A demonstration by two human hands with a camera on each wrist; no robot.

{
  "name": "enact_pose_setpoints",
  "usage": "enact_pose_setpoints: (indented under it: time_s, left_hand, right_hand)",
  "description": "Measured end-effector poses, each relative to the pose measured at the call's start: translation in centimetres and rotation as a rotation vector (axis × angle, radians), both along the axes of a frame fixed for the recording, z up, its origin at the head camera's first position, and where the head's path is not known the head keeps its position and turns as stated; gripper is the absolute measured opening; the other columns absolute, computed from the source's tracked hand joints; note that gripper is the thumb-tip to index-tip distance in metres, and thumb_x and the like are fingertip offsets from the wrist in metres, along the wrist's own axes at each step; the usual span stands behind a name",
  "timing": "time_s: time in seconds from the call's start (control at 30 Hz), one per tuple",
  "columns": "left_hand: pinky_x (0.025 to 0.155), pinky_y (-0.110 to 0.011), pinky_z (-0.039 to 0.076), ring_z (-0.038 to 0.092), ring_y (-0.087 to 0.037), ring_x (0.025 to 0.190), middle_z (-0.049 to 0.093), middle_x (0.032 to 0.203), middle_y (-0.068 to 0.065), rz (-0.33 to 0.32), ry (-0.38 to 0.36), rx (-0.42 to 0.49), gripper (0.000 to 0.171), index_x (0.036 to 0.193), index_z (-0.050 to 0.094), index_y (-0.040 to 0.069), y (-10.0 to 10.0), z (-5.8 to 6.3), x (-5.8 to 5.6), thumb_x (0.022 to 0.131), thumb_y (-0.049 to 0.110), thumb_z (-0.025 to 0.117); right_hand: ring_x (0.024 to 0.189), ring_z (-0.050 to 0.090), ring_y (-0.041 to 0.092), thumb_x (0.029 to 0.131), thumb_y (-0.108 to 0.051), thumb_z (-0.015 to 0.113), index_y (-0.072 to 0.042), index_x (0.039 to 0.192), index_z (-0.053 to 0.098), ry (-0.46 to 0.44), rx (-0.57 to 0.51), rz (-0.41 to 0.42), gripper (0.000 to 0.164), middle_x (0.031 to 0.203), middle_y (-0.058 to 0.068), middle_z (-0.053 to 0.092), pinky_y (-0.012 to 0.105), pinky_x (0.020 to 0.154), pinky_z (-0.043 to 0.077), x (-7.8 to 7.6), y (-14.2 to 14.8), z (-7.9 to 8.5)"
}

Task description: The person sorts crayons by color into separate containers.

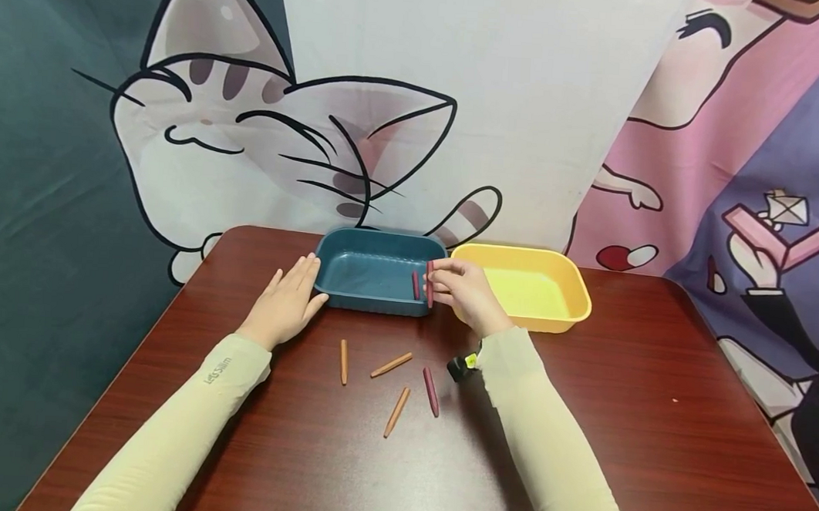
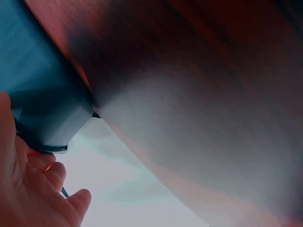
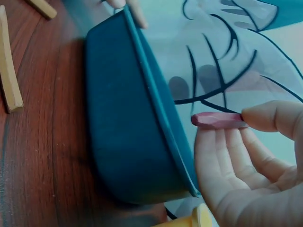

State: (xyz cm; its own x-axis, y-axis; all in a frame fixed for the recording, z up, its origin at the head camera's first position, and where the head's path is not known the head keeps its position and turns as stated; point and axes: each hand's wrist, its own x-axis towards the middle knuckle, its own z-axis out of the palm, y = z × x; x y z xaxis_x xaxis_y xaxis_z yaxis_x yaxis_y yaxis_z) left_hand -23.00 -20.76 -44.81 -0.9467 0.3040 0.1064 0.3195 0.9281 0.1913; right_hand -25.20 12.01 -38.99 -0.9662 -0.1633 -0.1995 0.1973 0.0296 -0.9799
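My right hand [image 1: 470,291] pinches a dark red crayon [image 3: 218,120] between thumb and fingers, above the right end of the blue plastic basket [image 1: 338,293]. Another red crayon [image 1: 416,285] lies inside that basket, near its right wall. With straight fingers, my left hand [image 1: 283,301] touches the basket's left end; in the left wrist view its fingers [image 2: 57,175] are beside the basket wall. On the table in front lie a red crayon [image 1: 431,392] and three orange-brown crayons [image 1: 344,362], spread apart.
A yellow basket [image 1: 573,314] stands right of the blue one, just behind my right hand. Both sit along the far edge of the brown wooden table [image 1: 649,453]. Behind the table hangs a cloth printed with a cartoon cat [image 1: 199,159].
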Motion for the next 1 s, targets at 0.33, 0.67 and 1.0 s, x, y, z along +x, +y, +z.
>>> enact_pose_setpoints:
  time_s: [0.33,0.67,1.0]
  left_hand:
    - [0.122,-0.059,0.012,0.011,-0.033,0.156,0.013,0.168,-0.017,0.007,-0.008,0.005,0.073,0.161,0.016,-0.002,0.0,0.1,0.0,0.108,0.040,0.044]
    - [0.122,-0.059,0.014,0.015,-0.034,0.155,0.015,0.168,-0.018,0.010,-0.004,-0.002,0.074,0.161,0.016,-0.002,0.1,0.2,0.0,0.108,0.041,0.045]
    - [0.122,-0.059,0.013,0.012,-0.032,0.155,0.015,0.168,-0.017,0.013,-0.013,0.001,0.074,0.161,0.015,-0.001,0.1,0.2,0.0,0.108,0.042,0.044]
  right_hand:
    - [0.084,0.072,0.021,0.097,-0.006,0.065,0.005,0.119,0.066,0.102,0.142,-0.011,0.024,0.111,0.023,0.069,0.035,0.084,0.060,-2.1,-2.8,-0.2]
    - [0.076,0.070,0.020,0.095,-0.006,0.069,0.001,0.108,0.068,0.199,0.406,0.021,0.015,0.098,0.015,0.072,0.032,0.074,0.061,-4.2,-5.1,-1.6]
    - [0.072,0.072,0.022,0.091,-0.008,0.075,0.000,0.099,0.069,0.222,0.616,0.022,0.012,0.096,0.015,0.073,0.031,0.069,0.060,-5.4,-6.7,-2.2]
